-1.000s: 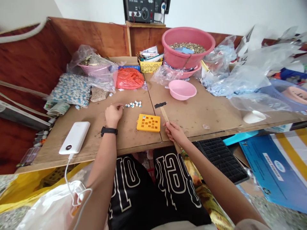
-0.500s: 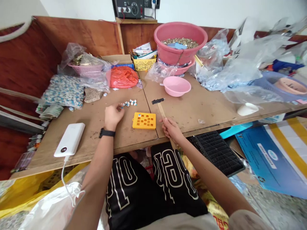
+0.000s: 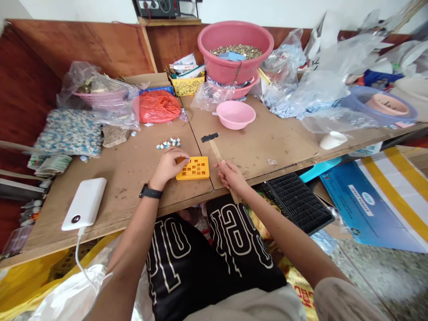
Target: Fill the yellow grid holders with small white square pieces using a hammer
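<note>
Left hand (image 3: 166, 168) on orange mold (image 3: 197, 168); right hand (image 3: 231, 176) grips hammer (image 3: 216, 152).

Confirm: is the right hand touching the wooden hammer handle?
Touching: the head view shows the right hand wrapped around the wooden hammer handle.

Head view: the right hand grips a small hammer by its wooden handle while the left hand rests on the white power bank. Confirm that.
The left hand's place is wrong: the head view shows the left hand at the edge of the yellow perforated plastic tray. The right hand does grip the small hammer by its wooden handle.
</note>
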`<act>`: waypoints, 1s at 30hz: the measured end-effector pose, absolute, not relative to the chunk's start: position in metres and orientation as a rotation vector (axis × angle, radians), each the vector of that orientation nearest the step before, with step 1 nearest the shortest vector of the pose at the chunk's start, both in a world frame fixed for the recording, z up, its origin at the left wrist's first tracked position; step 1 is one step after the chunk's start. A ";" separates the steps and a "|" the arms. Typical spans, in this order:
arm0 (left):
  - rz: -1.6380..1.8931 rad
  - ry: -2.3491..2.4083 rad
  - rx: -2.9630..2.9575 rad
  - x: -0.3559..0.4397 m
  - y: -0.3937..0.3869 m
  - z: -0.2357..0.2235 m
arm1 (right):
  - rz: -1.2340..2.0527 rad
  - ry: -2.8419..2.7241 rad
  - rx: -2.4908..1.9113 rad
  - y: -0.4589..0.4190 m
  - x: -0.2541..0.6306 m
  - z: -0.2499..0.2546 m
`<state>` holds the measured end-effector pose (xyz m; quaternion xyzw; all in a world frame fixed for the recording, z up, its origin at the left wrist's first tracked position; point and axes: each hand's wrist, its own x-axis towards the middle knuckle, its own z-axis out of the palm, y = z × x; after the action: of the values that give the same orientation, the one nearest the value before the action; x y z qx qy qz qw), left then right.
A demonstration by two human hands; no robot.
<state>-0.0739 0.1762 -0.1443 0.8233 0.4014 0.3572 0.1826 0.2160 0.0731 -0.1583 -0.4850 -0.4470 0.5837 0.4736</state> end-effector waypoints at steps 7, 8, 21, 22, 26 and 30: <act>1.021 1.162 2.320 -0.065 0.174 -0.151 | 1.402 -1.091 -1.199 0.074 0.214 -0.157; 1.029 1.144 2.317 -0.064 0.175 -0.152 | 1.403 -1.093 -1.204 0.074 0.214 -0.157; 0.996 1.105 2.324 -0.068 0.173 -0.152 | 1.392 -1.114 -1.212 0.075 0.212 -0.161; 0.994 1.109 2.323 -0.068 0.172 -0.151 | 1.389 -1.110 -1.213 0.076 0.213 -0.161; 0.990 1.098 2.357 -0.071 0.171 -0.143 | 1.391 -1.102 -1.201 0.076 0.213 -0.161; 0.965 1.061 2.402 -0.076 0.169 -0.134 | 1.385 -1.120 -1.226 0.075 0.210 -0.160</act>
<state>-0.0759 0.1689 -0.1344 0.8458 0.3737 0.3400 0.1712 0.2101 0.0745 -0.1597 -0.5005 -0.4571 0.5651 0.4703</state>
